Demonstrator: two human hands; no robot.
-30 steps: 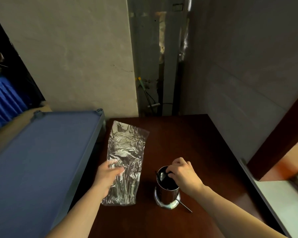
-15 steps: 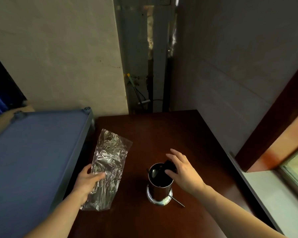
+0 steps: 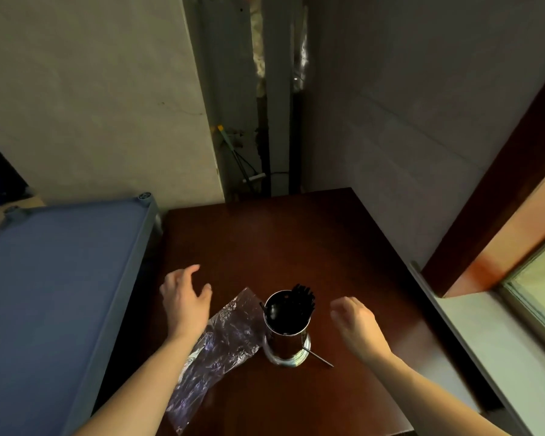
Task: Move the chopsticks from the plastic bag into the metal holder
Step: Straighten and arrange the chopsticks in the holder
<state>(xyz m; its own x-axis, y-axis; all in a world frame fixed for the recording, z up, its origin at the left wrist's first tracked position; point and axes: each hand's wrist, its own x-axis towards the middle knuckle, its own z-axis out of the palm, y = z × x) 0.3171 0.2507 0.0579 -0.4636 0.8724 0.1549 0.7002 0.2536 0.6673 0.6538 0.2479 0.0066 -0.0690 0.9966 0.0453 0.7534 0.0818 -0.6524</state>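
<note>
Chopsticks stand in the holder; both hands are free above the table.

The bundle of black chopsticks [image 3: 303,297] stands in the shiny cylindrical metal holder [image 3: 286,336], leaning on its far right rim, while the crumpled clear plastic bag [image 3: 221,344] lies flat and looks empty just left of the holder's base. The transfer seems finished, so the good way now is to draw the hands off gently, without knocking the tall holder or the thin metal rod [image 3: 317,357] lying at its foot. The left hand [image 3: 184,298] hovers over the bag's upper end with fingers spread loosely, holding nothing. The right hand [image 3: 357,324] hangs right of the holder, fingers half curled and relaxed, empty, touching nothing on the dark wooden table [image 3: 296,234].
</note>
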